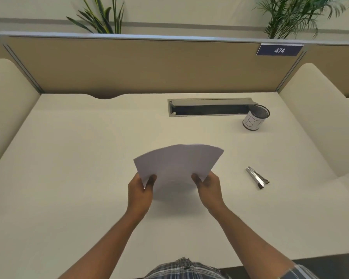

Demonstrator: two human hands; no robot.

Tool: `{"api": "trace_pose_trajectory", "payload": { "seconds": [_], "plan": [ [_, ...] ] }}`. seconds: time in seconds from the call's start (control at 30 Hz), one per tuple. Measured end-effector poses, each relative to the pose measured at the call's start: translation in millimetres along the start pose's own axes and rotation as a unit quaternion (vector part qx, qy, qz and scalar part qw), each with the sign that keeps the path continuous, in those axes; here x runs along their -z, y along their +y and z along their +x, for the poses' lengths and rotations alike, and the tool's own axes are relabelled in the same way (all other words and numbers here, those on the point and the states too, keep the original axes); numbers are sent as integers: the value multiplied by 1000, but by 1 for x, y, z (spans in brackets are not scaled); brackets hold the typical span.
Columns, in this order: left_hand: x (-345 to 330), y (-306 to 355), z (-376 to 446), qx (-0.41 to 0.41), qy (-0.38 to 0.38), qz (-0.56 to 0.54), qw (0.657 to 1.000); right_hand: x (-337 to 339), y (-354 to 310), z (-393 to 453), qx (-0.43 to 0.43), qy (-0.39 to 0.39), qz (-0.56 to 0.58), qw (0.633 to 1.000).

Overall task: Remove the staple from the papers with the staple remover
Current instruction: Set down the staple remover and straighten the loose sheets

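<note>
A small stack of white papers [177,164] is held up above the middle of the desk, its far edge bowed and blurred. My left hand [140,193] grips the near left corner and my right hand [208,188] grips the near right corner. The staple itself is too small to make out. A metal staple remover [257,177] lies flat on the desk to the right of my right hand, apart from both hands.
A mesh pen cup [255,117] with a white label stands at the back right beside an open cable tray [210,107] set in the cream desk [79,168]. Tan partition panels [129,67] wall the back and padded dividers flank both sides.
</note>
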State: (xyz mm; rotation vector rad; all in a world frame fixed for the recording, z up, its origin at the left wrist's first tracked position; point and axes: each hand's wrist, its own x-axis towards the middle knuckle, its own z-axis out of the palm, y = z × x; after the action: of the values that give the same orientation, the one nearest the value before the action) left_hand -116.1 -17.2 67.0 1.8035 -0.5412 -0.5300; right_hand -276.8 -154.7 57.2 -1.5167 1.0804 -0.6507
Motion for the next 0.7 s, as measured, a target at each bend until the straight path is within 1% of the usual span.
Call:
{"api": "trace_pose_trajectory", "payload": {
  "seconds": [0.2, 0.33, 0.43, 0.53, 0.6, 0.7],
  "plan": [
    [-5, -1, -1, 20, -3, 13, 1000, 1, 10, 2, -19, 9, -51, 998],
    [-7, -3, 1, 31, -5, -7, 999, 3, 4, 5, -22, 4, -13, 1000],
    [-2, -7, 6, 33, -4, -18, 999, 7, -3, 10, -12, -21, 12, 1000],
    [2, -7, 8, 58, -19, -52, 997, 9, -11, 13, -32, -45, 55, 997],
    [1, -5, 9, 73, -25, -65, 995, 13, -12, 15, -41, -57, 64, 995],
    [-1, -3, 12, 71, -22, -51, 996, 19, -8, 20, -38, -68, 56, 995]
  ]
}}
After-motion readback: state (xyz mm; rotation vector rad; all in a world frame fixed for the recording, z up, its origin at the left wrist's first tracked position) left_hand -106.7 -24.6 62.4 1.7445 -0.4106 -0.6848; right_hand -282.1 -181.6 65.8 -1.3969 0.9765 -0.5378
